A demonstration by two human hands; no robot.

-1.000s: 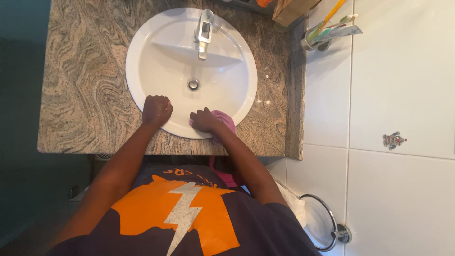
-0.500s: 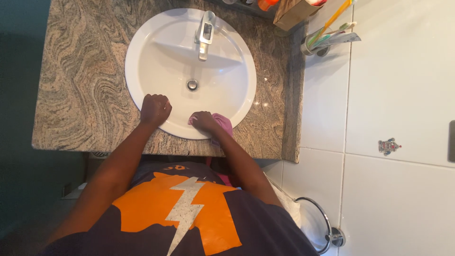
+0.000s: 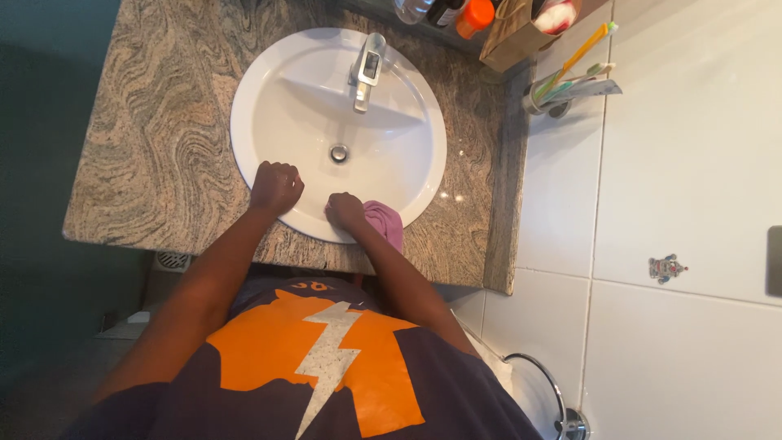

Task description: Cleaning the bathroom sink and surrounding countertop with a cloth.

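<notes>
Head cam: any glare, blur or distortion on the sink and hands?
Head view: sharp overall, no motion blur on the left hand or the right hand on the pink cloth. Small glare spots on the white sink rim and the wet granite counter. The left edge falls into dark shadow. Wide-angle lens bends the wall tiles slightly.

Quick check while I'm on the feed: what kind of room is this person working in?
Most likely a home bathroom. A round white sink with a metal tap sits in a granite counter, toothbrushes stand in a cup, and the wall is white tile. The right hand presses a pink cloth to the rim.
</notes>
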